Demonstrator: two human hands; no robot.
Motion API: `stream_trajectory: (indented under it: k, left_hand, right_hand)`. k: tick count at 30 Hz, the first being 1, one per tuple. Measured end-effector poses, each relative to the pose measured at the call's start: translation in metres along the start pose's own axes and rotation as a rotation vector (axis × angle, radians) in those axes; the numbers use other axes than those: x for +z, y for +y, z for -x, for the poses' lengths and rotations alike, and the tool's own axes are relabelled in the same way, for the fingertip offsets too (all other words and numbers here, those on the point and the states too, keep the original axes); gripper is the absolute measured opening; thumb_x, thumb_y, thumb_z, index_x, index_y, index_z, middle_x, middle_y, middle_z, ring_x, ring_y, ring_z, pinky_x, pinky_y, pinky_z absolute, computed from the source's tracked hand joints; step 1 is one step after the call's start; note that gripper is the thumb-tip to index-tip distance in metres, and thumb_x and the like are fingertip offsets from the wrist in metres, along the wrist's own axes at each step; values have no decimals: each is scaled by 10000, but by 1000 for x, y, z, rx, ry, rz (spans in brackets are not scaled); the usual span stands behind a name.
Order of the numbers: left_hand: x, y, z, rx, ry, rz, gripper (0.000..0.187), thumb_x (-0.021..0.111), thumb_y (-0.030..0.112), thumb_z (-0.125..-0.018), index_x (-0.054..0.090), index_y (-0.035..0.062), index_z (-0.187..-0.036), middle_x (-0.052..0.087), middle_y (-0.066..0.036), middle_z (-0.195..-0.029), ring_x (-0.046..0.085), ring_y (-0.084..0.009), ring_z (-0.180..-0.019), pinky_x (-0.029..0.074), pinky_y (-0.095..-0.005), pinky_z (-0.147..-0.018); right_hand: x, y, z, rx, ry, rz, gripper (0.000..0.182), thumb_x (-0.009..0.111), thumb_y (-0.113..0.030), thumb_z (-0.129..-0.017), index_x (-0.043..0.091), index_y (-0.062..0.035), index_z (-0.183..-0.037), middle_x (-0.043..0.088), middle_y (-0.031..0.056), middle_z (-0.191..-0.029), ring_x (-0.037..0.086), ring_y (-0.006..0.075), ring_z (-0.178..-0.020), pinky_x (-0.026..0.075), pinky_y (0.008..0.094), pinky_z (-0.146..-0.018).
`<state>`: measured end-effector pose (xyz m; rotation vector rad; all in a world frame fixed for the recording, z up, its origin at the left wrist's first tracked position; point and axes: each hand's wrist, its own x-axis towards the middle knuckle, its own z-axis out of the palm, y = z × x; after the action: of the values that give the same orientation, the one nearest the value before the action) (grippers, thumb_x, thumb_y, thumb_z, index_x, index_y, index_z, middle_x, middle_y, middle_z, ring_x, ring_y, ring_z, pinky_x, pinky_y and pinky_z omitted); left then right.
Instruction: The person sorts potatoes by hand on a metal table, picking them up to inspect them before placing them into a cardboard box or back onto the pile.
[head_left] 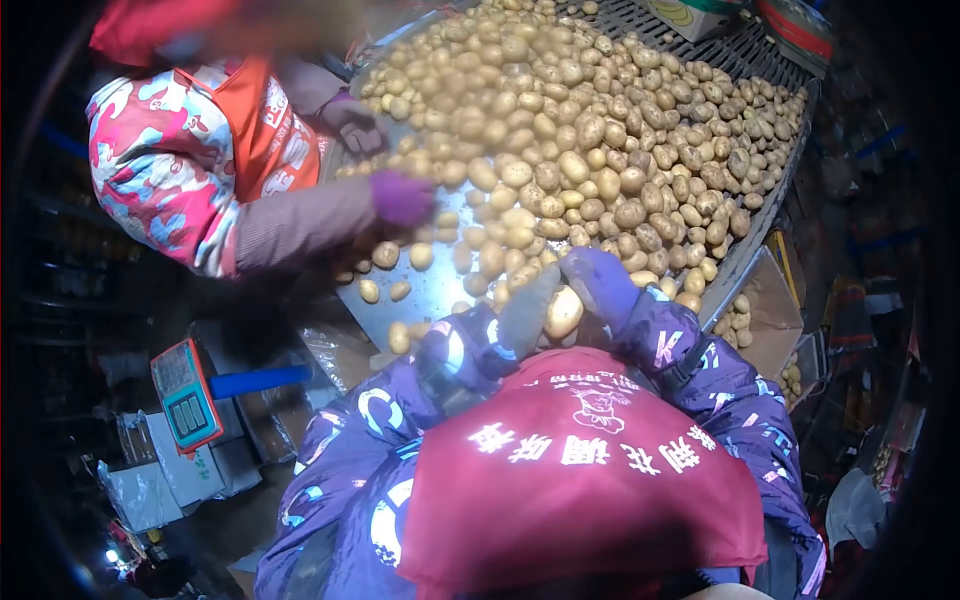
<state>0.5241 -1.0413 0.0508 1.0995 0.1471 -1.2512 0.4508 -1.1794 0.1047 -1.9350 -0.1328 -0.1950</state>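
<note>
Potato (563, 313) was at the near edge of the pile (640, 150).
Left hand (527, 310) and right hand (601, 286) were around it; finger grip, I could not tell.

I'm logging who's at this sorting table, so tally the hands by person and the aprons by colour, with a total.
Wearer's left hand and right hand: 2
Co-worker's near hand and far hand: 2
Maroon apron: 1
Orange apron: 1
Total: 6
</note>
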Motion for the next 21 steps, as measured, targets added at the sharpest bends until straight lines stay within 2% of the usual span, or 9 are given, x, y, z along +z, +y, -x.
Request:
stream_trajectory:
  k: [3, 5, 6, 7, 8, 11, 13, 17, 21]
  left_hand:
    - [-9, 43, 17, -114, -514, 119, 497, 386, 479, -1042, 592, 54, -1196, 666, -69, -932, 637, -181, -800, 515, -263, -638]
    - [-12, 57, 26, -212, -676, 164, 452, 455, 436, -1028, 581, 47, -1220, 665, -81, -983, 640, -191, -836, 531, -289, -671]
    - [-9, 53, 27, -219, -599, 150, 440, 505, 416, -1012, 575, 40, -1230, 661, -91, -1025, 641, -197, -868, 542, -309, -699]
    - [-5, 52, 34, -90, -545, 28, 492, 572, 417, -967, 536, 30, -1269, 650, -105, -1082, 632, -213, -930, 539, -325, -754]
    - [-1, 52, 41, 31, -476, -101, 573, 639, 418, -921, 496, 20, -1308, 639, -120, -1139, 624, -228, -993, 535, -341, -808]
    - [12, 62, 64, 547, -332, -591, 967, 828, 472, -731, 365, -5, -1432, 613, -151, -1272, 596, -277, -1166, 500, -360, -968]
    - [1, 51, 49, 546, -275, -637, 1025, 875, 494, -651, 398, -6, -1406, 629, -140, -1246, 615, -269, -1143, 506, -352, -967]
    - [-9, 38, 32, 507, -215, -614, 937, 842, 457, -695, 420, 5, -1398, 617, -133, -1256, 610, -268, -1136, 510, -348, -961]
    - [-19, 48, 40, 298, -243, -450, 850, 810, 421, -738, 442, 17, -1389, 605, -126, -1266, 606, -266, -1129, 514, -343, -955]
  right_hand:
    - [-13, 21, 2, 223, 103, 76, 191, 620, -178, -885, 588, -16, -981, 581, 147, -956, 568, 342, -830, 483, 398, -715]
    - [-35, 35, 4, 82, 229, 546, 216, 567, -212, -945, 589, -8, -1009, 584, 141, -1007, 567, 318, -872, 476, 383, -765]
    - [-50, 36, -1, 57, 385, 616, 239, 554, -224, -960, 583, -9, -1057, 583, 143, -1034, 565, 301, -905, 472, 379, -793]
    - [-65, 34, -7, 40, 543, 680, 265, 541, -237, -975, 578, -9, -1105, 581, 144, -1062, 562, 285, -938, 468, 375, -821]
    - [-77, 30, -10, 223, 767, 487, 290, 546, -231, -970, 567, -13, -1160, 578, 149, -1086, 558, 272, -974, 468, 379, -850]
    - [-108, 37, 1, 245, 756, 853, 358, 555, -191, -948, 525, 0, -1249, 573, 188, -1161, 562, 292, -1061, 467, 392, -921]
    - [-83, 23, 3, 460, 490, 302, 416, 591, -206, -921, 511, 18, -1264, 548, 223, -1231, 546, 312, -1136, 450, 404, -982]
    - [-8, -24, -11, 121, -24, 479, 553, 674, -311, -847, 504, 30, -1247, 559, 225, -1188, 568, 300, -1089, 469, 401, -925]
    - [1, -44, -23, 361, -162, -212, 391, 651, -322, -874, 590, 1, -1085, 583, 190, -1073, 583, 297, -963, 477, 403, -835]
